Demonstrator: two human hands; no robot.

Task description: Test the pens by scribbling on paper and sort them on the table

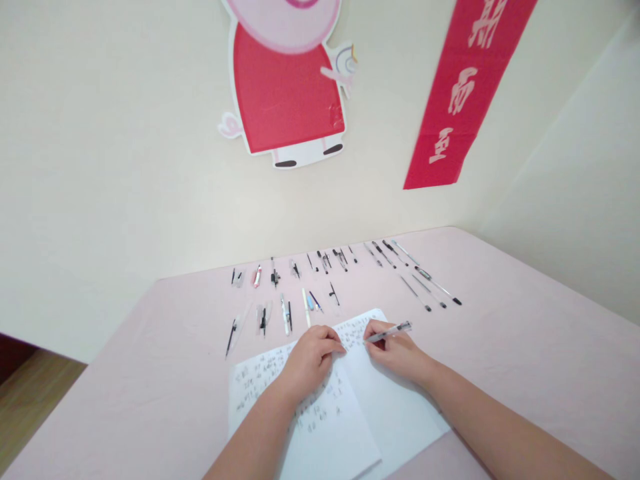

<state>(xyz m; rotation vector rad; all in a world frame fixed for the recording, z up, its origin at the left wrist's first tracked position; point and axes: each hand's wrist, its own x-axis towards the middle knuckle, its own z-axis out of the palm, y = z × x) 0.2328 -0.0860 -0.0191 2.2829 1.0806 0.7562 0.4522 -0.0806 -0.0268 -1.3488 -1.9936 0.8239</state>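
A notebook (400, 400) lies spread on the table, with dark handwriting over its left page and along the top of its right page. My right hand (395, 353) grips a clear-barrelled pen (395, 331), its point down near the written lines at the top of the right page. The pen's rear end tilts up to the right. Resting on the left page, close to the fold, is my left hand (311, 357); its fingers are loosely bent, hold nothing and partly cover the writing.
Beyond the notebook, pens and pen parts lie in rows on the pink tabletop (525, 360): a white pen (285, 315), a red-and-white pen (257, 276), slim pens (415, 293) at right and several others. Behind stands a wall with a pig cutout (290, 93) and a red banner (465, 93).
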